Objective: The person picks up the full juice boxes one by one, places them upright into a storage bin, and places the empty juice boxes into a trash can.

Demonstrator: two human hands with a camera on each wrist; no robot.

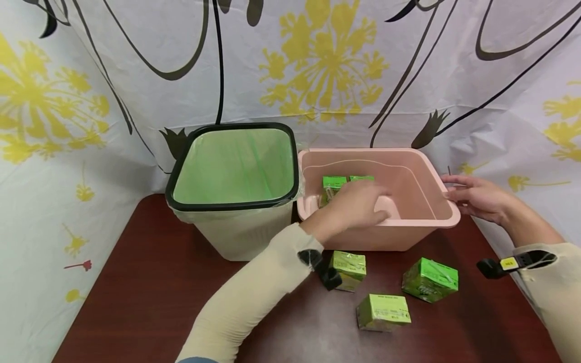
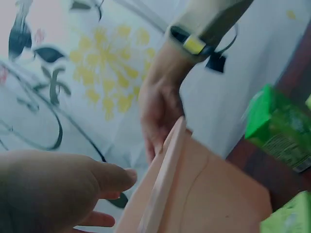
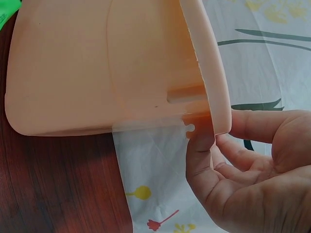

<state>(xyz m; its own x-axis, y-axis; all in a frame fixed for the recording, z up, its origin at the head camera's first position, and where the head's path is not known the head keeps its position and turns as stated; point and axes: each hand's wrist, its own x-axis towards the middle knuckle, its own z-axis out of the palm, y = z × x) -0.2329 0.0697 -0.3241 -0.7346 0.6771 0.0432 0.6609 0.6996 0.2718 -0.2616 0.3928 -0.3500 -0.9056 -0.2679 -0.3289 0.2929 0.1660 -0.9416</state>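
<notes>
While the left hand (image 1: 358, 204) hovered over the near rim of the pink plastic tub (image 1: 424, 222), its fingers lay loosely extended and held nothing, as the left wrist view (image 2: 63, 191) also showed. The right hand (image 1: 474, 196) touched the tub's right rim, fingers fairly straight; in the right wrist view the thumb (image 3: 201, 145) pressed against the rim's underside (image 3: 214, 82) while the other fingers stayed relaxed beside it. Inside the tub, near its far left corner, lay two green cartons (image 1: 336, 182), partly hidden behind the left hand. Three more green cartons stood on the dark red worktop (image 1: 150, 282) just near of the tub: one (image 1: 348, 269) beside the left wrist, one (image 1: 383, 312) nearest the viewer, and one tilted carton (image 1: 430, 280) to the right. Left of the tub, touching or just beside it, stood a bin with a black rim and a green liner (image 1: 233, 166). A floral cloth (image 1: 327, 65) hung behind everything.
</notes>
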